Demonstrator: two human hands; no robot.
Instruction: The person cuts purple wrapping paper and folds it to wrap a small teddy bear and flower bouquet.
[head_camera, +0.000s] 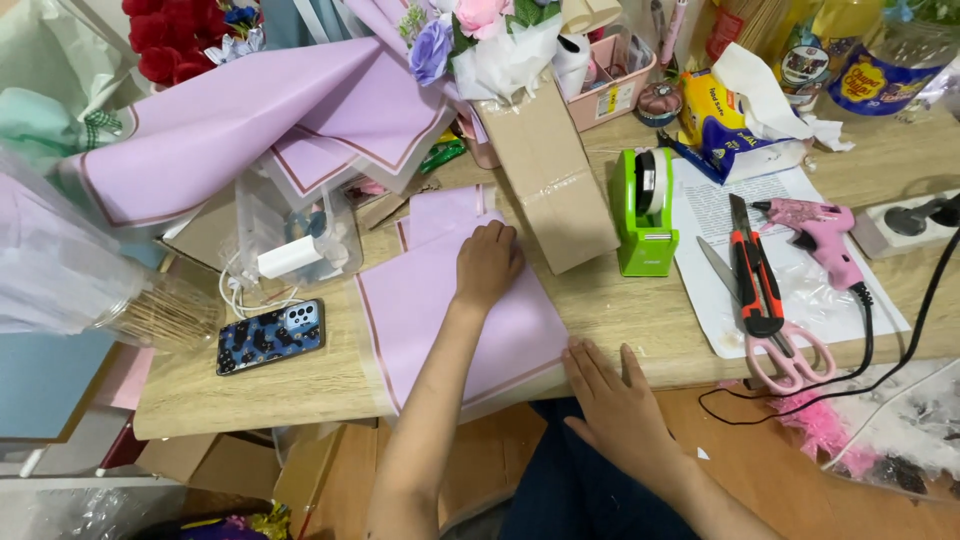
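Observation:
A lilac wrapping sheet (430, 310) with a dark pink border lies flat on the wooden table (640, 320), reaching its near edge. My left hand (488, 264) presses down on the sheet's far part, fingers curled, close to a leaning cardboard box (555, 180). My right hand (618, 400) rests flat with fingers spread at the sheet's near right corner, over the table edge. Neither hand grips anything.
A green tape dispenser (645, 215) stands right of the box. Pink-handled scissors (770, 335), an orange utility knife (752, 270) and a pink glue gun (820, 230) lie on white paper. A phone (270, 336) lies at left. A lilac-wrapped bouquet (300, 110) leans behind.

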